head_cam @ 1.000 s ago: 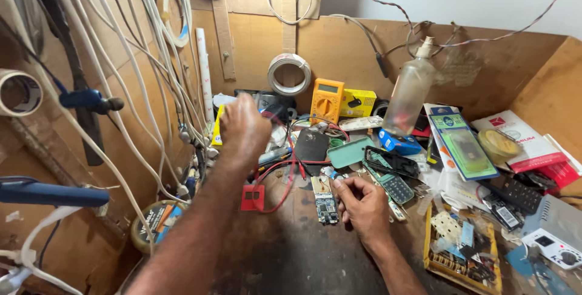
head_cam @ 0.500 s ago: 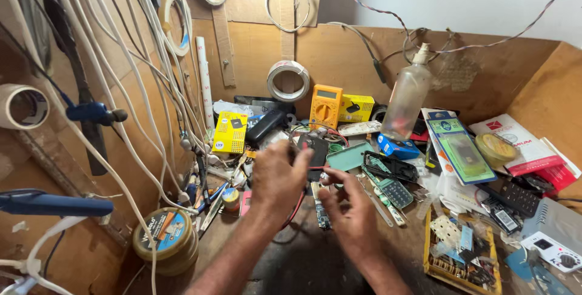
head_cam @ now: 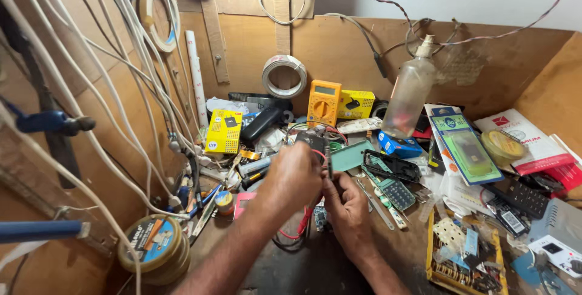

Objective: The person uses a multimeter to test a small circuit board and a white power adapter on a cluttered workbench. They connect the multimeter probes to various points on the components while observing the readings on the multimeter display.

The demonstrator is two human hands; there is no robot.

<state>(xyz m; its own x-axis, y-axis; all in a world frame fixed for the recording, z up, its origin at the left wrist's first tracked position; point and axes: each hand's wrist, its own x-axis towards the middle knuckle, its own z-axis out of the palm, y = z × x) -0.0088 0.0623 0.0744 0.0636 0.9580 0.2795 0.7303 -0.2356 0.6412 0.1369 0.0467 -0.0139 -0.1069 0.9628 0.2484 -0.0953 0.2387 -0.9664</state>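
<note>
My left hand point(head_cam: 291, 177) is closed around a probe with a red lead point(head_cam: 298, 229) that loops down onto the bench. My right hand point(head_cam: 347, 203) meets it, its fingertips pinched on the thin dark probe shaft point(head_cam: 328, 162) standing between the two hands. Just below the hands a small green circuit board point(head_cam: 319, 216) lies on the bench, partly hidden by them. What the probe tip touches is hidden.
A yellow multimeter point(head_cam: 323, 102), tape roll point(head_cam: 284, 76) and plastic bottle point(head_cam: 409, 98) stand at the back. White cables point(head_cam: 121, 89) hang on the left wall. A solder spool point(head_cam: 151, 246) sits front left, and a yellow parts tray point(head_cam: 464, 252) lies front right amid the clutter.
My left hand came down from the back of the bench, where it was raised, and joined my right hand over the circuit board. The right hand shifted slightly left.
</note>
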